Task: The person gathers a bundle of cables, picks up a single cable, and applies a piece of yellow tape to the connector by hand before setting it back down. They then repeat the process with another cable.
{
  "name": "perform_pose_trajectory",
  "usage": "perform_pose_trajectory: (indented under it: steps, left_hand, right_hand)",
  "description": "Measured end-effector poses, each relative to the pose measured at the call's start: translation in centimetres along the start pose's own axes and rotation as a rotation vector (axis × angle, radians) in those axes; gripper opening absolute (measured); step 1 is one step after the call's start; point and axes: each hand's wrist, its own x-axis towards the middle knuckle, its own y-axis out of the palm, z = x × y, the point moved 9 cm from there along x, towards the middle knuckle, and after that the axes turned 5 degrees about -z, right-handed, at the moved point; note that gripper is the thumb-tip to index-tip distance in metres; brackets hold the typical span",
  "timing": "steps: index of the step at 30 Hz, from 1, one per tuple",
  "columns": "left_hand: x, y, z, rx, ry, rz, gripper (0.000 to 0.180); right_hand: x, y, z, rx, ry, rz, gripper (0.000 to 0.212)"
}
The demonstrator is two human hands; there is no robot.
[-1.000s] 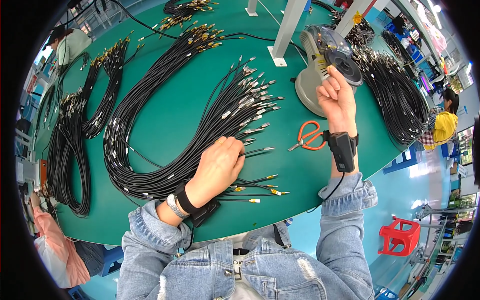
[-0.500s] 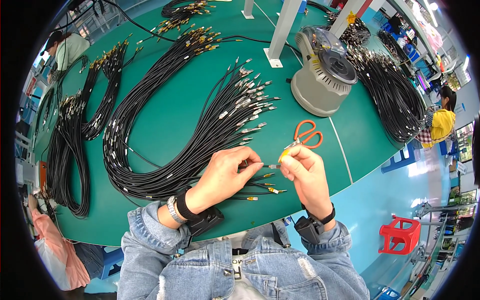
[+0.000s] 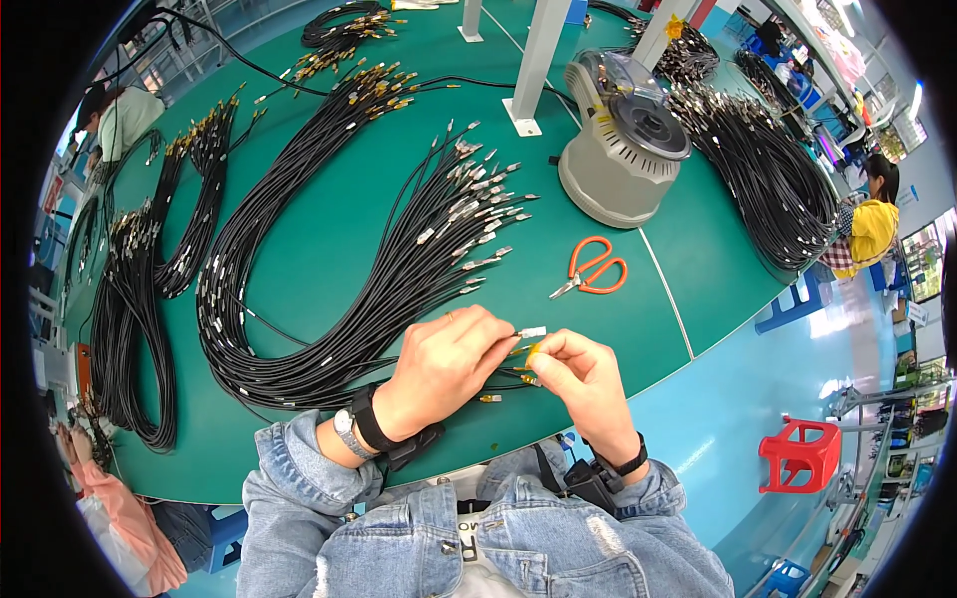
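Observation:
My left hand [image 3: 451, 361] is closed in a pinch on a black cable, whose white-tagged end [image 3: 532, 332] sticks out past the fingertips. Just to its right, my right hand [image 3: 583, 377] pinches a small yellow piece [image 3: 532, 354] between thumb and fingers; its exact kind is too small to tell. Under and between the hands lie several cable ends with yellow tags [image 3: 490, 399], partly hidden by the fingers. A large curved bundle of black cables [image 3: 329, 349] with white-tagged metal ends spreads out beyond my left hand. Orange-handled scissors [image 3: 576, 280] rest beyond my right hand.
A grey round tape dispenser [image 3: 618, 177] stands on the green table [image 3: 339, 209] near a metal post [image 3: 535, 70]. More cable bundles lie at the left [image 3: 135, 339] and far right [image 3: 773, 179]. A red stool [image 3: 800, 455] is on the floor at right. Other people sit nearby.
My right hand has moved left and down from near the scissors to the yellow-tagged cable ends. The white-tagged end in my left hand now points slightly upward. The view has shifted slightly.

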Motion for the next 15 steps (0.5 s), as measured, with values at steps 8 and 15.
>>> perform_pose_trajectory:
  steps: [8, 15]
  left_hand:
    - [-1.0, 0.0, -2.3, 0.238, 0.330, -0.049, 0.021]
    - [-1.5, 0.3, -2.9, 0.309, 0.411, -0.018, 0.039]
  right_hand:
    - [0.3, -0.4, -0.6, -0.035, 0.102, 0.011, 0.010]
    - [0.4, -0.4, -1.2, 0.061, 0.166, 0.047, 0.013]
